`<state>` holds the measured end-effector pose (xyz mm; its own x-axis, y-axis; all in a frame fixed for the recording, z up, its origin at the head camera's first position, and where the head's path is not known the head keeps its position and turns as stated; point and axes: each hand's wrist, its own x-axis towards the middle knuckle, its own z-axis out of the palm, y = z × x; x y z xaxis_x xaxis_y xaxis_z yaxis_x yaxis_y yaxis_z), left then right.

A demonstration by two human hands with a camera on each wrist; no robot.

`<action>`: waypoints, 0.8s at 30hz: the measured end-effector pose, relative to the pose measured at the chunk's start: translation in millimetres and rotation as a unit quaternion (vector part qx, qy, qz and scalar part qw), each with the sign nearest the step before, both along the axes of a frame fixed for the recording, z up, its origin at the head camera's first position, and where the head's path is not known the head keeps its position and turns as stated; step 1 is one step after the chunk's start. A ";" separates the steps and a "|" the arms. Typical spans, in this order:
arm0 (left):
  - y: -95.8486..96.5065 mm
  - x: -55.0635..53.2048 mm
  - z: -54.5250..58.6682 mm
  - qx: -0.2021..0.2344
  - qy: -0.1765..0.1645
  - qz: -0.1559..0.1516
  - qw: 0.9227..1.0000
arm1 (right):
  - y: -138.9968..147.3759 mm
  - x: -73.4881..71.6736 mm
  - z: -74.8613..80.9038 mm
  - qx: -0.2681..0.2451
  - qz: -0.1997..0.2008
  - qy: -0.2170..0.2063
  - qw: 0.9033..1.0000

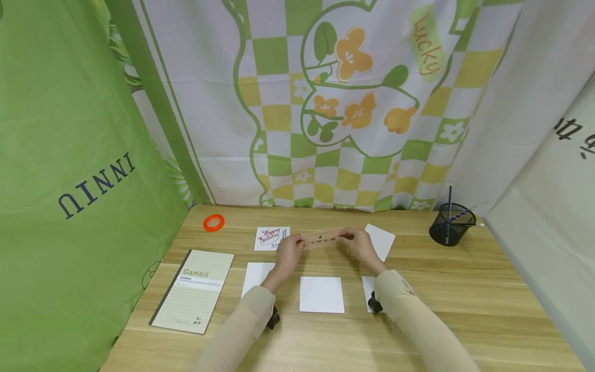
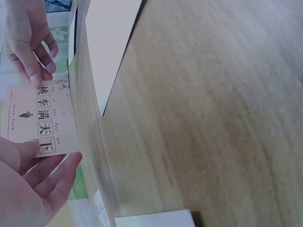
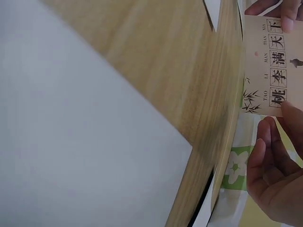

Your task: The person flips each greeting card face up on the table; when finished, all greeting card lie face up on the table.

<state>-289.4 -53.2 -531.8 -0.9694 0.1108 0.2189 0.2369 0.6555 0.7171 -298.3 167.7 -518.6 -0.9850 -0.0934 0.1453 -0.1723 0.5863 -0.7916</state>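
Note:
Above the back middle of the table, a tan card (image 1: 321,239) is held up between my two hands. It bears a row of boxed Chinese characters, small pinyin letters and a bamboo drawing in a corner. My left hand (image 1: 287,257) pinches one short end, the thumb lying on the printed face in the left wrist view. At the opposite end, my right hand (image 1: 362,249) pinches the card between thumb and fingers. A white card with red "Happy Birthday" writing (image 1: 267,238) lies just left of my left hand.
Several white cards lie around: one at front middle (image 1: 322,295), another at back right (image 1: 382,242). A notebook (image 1: 195,289) and an orange ring (image 1: 214,222) are on the left. A black mesh pen holder (image 1: 448,230) stands back right. A patterned curtain (image 1: 339,155) hangs behind the table.

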 end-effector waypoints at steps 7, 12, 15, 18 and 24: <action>-5.1 -0.5 2.3 0.033 -0.021 0.020 0.999 | -2.1 1.7 1.0 0.002 -0.017 -0.005 1.000; -10.2 -2.3 0.4 0.162 -0.082 0.035 0.983 | -7.9 4.3 7.2 -0.037 -0.025 -0.034 0.998; -11.2 -2.5 -0.5 0.292 -0.143 0.048 0.944 | -12.1 6.4 9.5 -0.067 -0.032 -0.061 0.995; -11.6 -2.2 0.0 0.407 -0.197 0.070 0.889 | -16.0 8.7 10.5 -0.106 -0.041 -0.090 0.989; -5.3 0.9 1.0 0.498 -0.241 0.082 0.829 | -22.8 11.2 9.8 -0.190 -0.066 -0.138 0.970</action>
<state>-288.5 -58.5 -530.9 -0.9548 -0.0338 -0.2952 -0.2692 -0.3229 0.9074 -287.0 144.9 -508.8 -0.9910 0.0447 -0.1265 0.1336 0.2464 -0.9599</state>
